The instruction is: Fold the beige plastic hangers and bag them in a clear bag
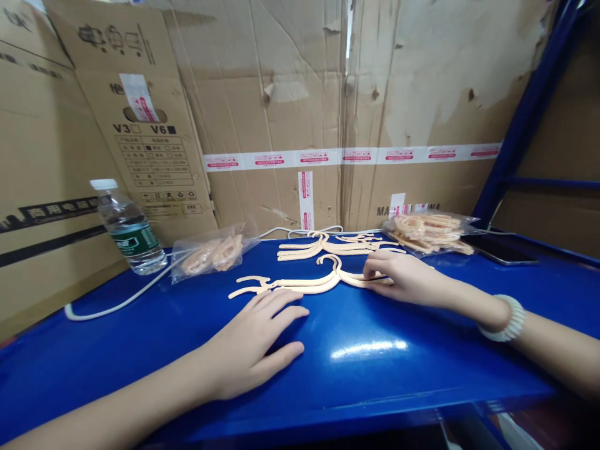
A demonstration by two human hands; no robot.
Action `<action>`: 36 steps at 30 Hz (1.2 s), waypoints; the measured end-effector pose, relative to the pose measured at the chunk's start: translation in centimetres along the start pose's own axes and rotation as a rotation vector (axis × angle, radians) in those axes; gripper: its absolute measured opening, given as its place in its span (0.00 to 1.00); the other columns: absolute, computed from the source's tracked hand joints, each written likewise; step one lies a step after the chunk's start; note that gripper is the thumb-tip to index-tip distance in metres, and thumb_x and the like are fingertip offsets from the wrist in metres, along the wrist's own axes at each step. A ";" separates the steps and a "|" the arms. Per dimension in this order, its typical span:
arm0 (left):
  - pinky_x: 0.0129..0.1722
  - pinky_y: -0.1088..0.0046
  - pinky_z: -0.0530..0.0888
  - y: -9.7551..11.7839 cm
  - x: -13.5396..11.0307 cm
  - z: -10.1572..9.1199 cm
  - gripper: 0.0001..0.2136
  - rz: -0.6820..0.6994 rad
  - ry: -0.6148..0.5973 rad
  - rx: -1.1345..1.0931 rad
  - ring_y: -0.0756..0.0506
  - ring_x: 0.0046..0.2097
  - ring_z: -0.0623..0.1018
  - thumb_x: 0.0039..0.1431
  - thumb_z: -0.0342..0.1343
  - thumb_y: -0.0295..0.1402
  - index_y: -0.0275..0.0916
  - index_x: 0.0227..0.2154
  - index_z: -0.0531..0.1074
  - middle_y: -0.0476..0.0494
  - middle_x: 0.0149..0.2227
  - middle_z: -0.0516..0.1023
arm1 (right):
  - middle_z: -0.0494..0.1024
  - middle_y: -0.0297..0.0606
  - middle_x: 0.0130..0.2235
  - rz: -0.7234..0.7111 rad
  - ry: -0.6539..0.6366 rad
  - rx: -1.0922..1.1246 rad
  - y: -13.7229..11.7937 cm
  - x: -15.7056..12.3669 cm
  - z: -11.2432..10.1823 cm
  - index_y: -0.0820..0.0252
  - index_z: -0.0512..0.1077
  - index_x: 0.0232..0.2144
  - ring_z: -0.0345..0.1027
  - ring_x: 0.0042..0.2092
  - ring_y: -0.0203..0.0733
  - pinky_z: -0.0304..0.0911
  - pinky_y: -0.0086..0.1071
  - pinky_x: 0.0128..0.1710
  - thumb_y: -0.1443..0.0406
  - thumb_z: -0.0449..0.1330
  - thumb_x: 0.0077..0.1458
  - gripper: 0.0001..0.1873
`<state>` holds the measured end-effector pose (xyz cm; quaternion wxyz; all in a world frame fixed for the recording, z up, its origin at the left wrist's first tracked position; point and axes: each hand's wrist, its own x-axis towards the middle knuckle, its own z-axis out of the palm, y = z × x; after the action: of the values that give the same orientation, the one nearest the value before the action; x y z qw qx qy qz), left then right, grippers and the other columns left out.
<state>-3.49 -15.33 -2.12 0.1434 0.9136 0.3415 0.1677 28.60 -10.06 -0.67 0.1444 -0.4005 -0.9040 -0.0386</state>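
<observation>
Two beige plastic hangers (309, 282) lie close together on the blue table, hooks curving up at the centre and shorter clip-like arms at the left end. My right hand (405, 275) pinches their right arm between thumb and fingers, hiding part of that end. My left hand (260, 340) rests with fingers spread, its fingertips at the lower edge of the hangers' left arm. Just behind lie more beige hangers (302, 251) in a row, with smaller beige pieces (360, 240) at their right.
A clear bag of beige hangers (426, 230) lies at the back right, beside a dark phone (499, 250). At left are a smaller bag (210, 255), a water bottle (134, 231) and a white cable (117, 306). Cardboard (281, 112) walls the back; a blue post (525, 100) stands right.
</observation>
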 end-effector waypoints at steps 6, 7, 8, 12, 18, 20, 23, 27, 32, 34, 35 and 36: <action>0.63 0.55 0.51 -2.0 0.8 -0.7 0.17 -0.047 0.077 0.000 0.36 0.63 0.61 0.62 0.53 0.37 0.47 0.54 0.70 0.41 0.61 0.66 | 0.75 0.37 0.30 0.122 -0.135 0.015 1.9 -0.4 -1.6 0.59 0.72 0.40 0.67 0.29 0.41 0.56 0.31 0.28 0.59 0.58 0.55 0.13; 0.63 0.55 0.52 -2.8 1.0 -1.0 0.18 -0.071 0.102 -0.010 0.35 0.63 0.62 0.61 0.54 0.37 0.47 0.54 0.70 0.40 0.61 0.66 | 0.75 0.36 0.28 0.142 -0.177 0.042 2.6 -0.6 -2.0 0.59 0.72 0.42 0.67 0.28 0.40 0.55 0.31 0.27 0.57 0.58 0.55 0.15; 0.63 0.55 0.53 -3.6 1.2 -1.2 0.18 -0.096 0.137 -0.020 0.35 0.62 0.62 0.60 0.55 0.37 0.46 0.54 0.71 0.39 0.60 0.67 | 0.74 0.35 0.28 0.170 -0.219 0.065 3.4 -0.8 -2.4 0.58 0.72 0.43 0.66 0.26 0.39 0.55 0.30 0.25 0.55 0.58 0.54 0.17; 0.60 0.57 0.57 -7.0 1.8 -2.5 0.20 -0.164 0.192 -0.047 0.35 0.58 0.68 0.56 0.59 0.41 0.44 0.51 0.72 0.39 0.55 0.72 | 0.74 0.36 0.27 0.282 -0.338 0.096 6.7 -1.9 -3.6 0.59 0.74 0.43 0.68 0.27 0.40 0.57 0.30 0.25 0.54 0.61 0.49 0.22; 0.52 0.66 0.66 -9.2 2.0 -4.3 0.13 -0.100 0.095 -0.036 0.38 0.49 0.74 0.57 0.58 0.40 0.44 0.44 0.76 0.42 0.47 0.78 | 0.74 0.36 0.28 0.310 -0.454 0.155 8.6 -2.4 -3.8 0.60 0.73 0.46 0.69 0.29 0.42 0.61 0.32 0.27 0.50 0.63 0.47 0.27; 0.51 0.67 0.67 -9.6 1.9 -4.7 0.13 -0.107 0.063 0.050 0.39 0.49 0.74 0.59 0.56 0.39 0.44 0.45 0.76 0.42 0.47 0.77 | 0.74 0.36 0.28 0.321 -0.472 0.170 8.7 -2.4 -3.8 0.61 0.72 0.46 0.68 0.28 0.42 0.61 0.32 0.27 0.50 0.63 0.46 0.28; 0.50 0.66 0.67 -10.3 1.7 -5.1 0.13 -0.131 0.044 0.137 0.39 0.48 0.75 0.59 0.54 0.38 0.45 0.45 0.76 0.42 0.46 0.78 | 0.74 0.36 0.29 0.335 -0.492 0.196 8.9 -2.4 -3.7 0.62 0.71 0.46 0.68 0.29 0.42 0.60 0.32 0.27 0.51 0.65 0.44 0.30; 0.49 0.66 0.67 -11.4 1.7 -5.2 0.12 -0.137 0.082 0.133 0.39 0.46 0.76 0.58 0.54 0.37 0.46 0.42 0.78 0.43 0.44 0.79 | 0.73 0.35 0.28 0.333 -0.478 0.215 9.6 -2.4 -3.5 0.61 0.72 0.43 0.68 0.29 0.41 0.59 0.32 0.27 0.52 0.64 0.46 0.26; 0.47 0.66 0.69 -11.7 1.9 -5.2 0.12 -0.139 0.087 0.166 0.39 0.44 0.77 0.57 0.53 0.37 0.45 0.38 0.80 0.42 0.42 0.80 | 0.71 0.36 0.27 0.331 -0.467 0.215 10.0 -2.2 -3.4 0.62 0.72 0.41 0.66 0.29 0.41 0.58 0.31 0.28 0.51 0.62 0.48 0.24; 0.46 0.65 0.70 -11.4 2.0 -5.3 0.13 -0.138 0.072 0.221 0.39 0.43 0.77 0.57 0.52 0.37 0.43 0.38 0.79 0.42 0.42 0.80 | 0.71 0.36 0.28 0.351 -0.482 0.207 10.1 -2.1 -3.4 0.62 0.72 0.41 0.66 0.30 0.41 0.58 0.31 0.28 0.49 0.62 0.46 0.26; 0.46 0.66 0.70 -11.2 2.0 -5.4 0.13 -0.139 0.064 0.249 0.40 0.43 0.77 0.57 0.51 0.37 0.42 0.39 0.78 0.42 0.41 0.80 | 0.71 0.36 0.28 0.360 -0.488 0.204 10.2 -2.1 -3.4 0.62 0.72 0.41 0.66 0.30 0.42 0.58 0.32 0.28 0.48 0.63 0.45 0.28; 0.44 0.66 0.70 -11.0 2.0 -5.4 0.13 -0.147 0.054 0.273 0.40 0.42 0.77 0.58 0.50 0.37 0.41 0.39 0.77 0.42 0.41 0.80 | 0.71 0.37 0.28 0.366 -0.493 0.201 10.2 -2.0 -3.3 0.63 0.72 0.41 0.66 0.30 0.42 0.58 0.32 0.28 0.47 0.63 0.45 0.29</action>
<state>-10.59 -5.20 -0.94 0.0205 0.8924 0.4306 0.1334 38.20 -5.22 1.46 -0.0353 -0.5373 -0.8241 0.1758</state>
